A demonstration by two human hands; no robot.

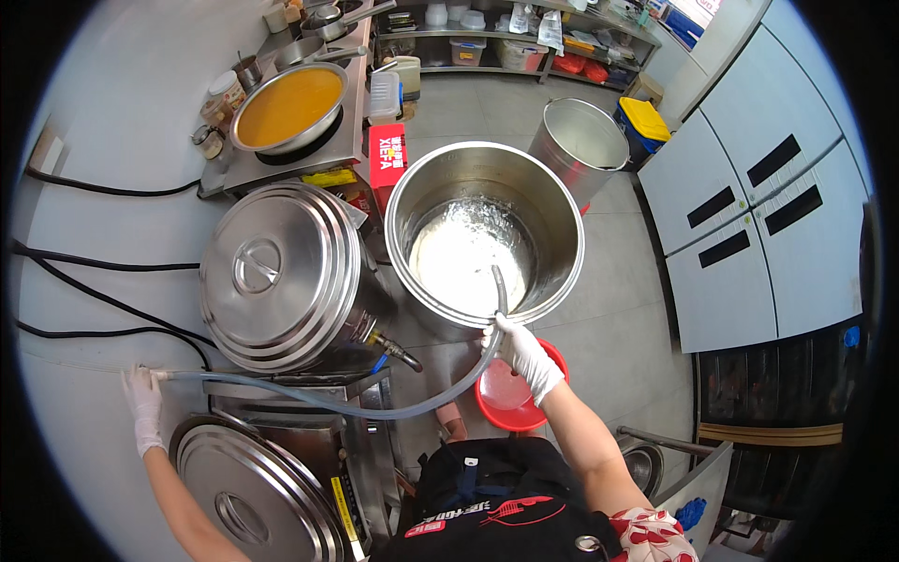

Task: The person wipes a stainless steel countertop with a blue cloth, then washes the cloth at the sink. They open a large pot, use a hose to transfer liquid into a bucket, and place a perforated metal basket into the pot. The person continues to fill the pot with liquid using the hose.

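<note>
My right hand (525, 355), in a white glove, holds a translucent hose (411, 409) against the near rim of a large steel stockpot (548, 295). The hose's end hangs inside the pot, over clear, rippling liquid (467, 253) with a bright glare. From there the hose sags leftward to a fitting at the wall (77, 400). My left hand (145, 407), also gloved, is at that fitting; its exact grip is too small to make out. A lidded steel pot (281, 274) with a drain tap (397, 351) stands between the wall and the open stockpot.
Beneath my right hand is a red basin (516, 421). Another steel bucket (583, 137) with liquid stands behind the stockpot. On the counter at left, a wide pan (291, 105) holds orange-brown liquid. A second lidded pot (260, 492) is at lower left. Cabinet doors (758, 204) line the right.
</note>
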